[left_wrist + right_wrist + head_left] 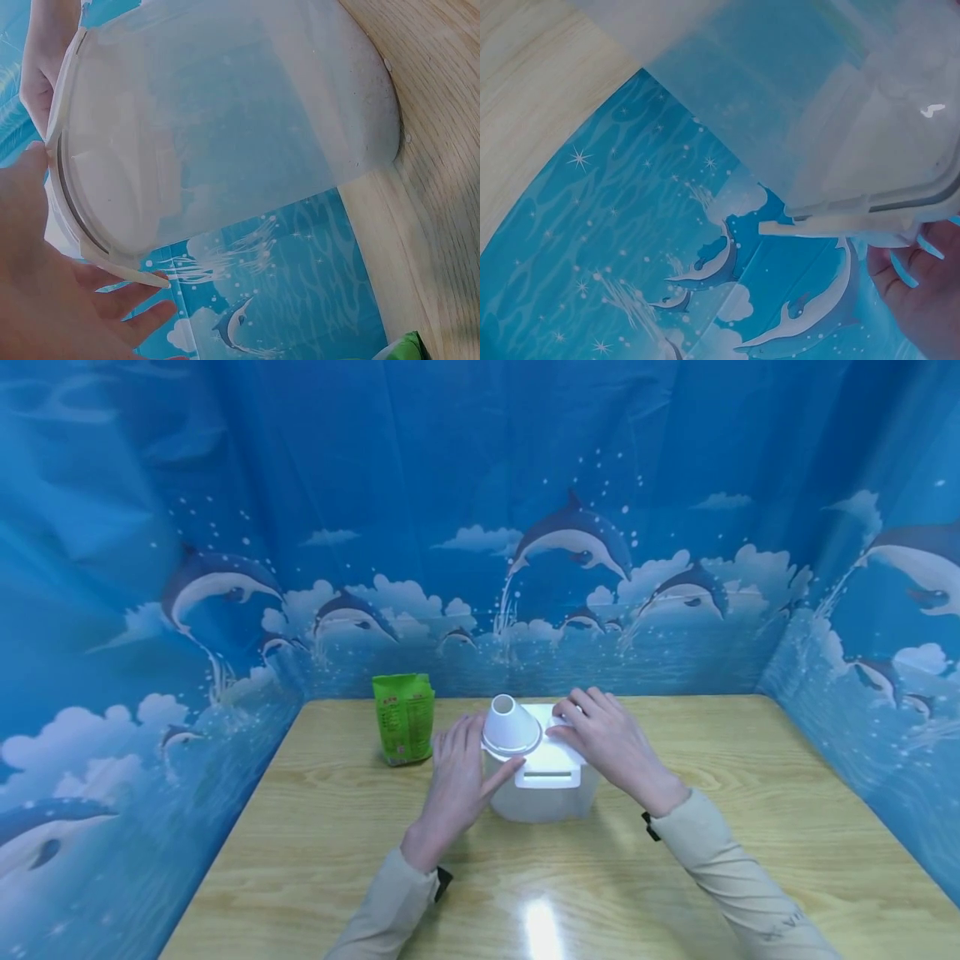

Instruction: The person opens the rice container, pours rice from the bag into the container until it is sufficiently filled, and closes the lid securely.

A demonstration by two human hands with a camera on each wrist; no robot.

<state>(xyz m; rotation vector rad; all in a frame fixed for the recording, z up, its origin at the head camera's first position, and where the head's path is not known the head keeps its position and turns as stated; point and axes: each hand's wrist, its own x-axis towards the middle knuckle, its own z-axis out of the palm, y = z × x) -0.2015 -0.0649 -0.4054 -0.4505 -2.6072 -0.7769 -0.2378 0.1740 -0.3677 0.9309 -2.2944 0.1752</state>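
A translucent plastic storage box stands on the table, closed with a white lid. A white cone-shaped spout with a hole at its tip rises from the lid's left half. My left hand lies along the lid's left side, fingers extended, the thumb reaching across the front. From the left wrist view, its fingers touch the lid rim. On the right half, my right hand bends its fingers over the lid and pinches a small white raised part there, mostly hidden under the fingers.
A green printed bag stands upright behind and left of the box. The wood-grain table ends at a blue dolphin-patterned curtain at the back and both sides. A clip-like tab juts from the lid's front.
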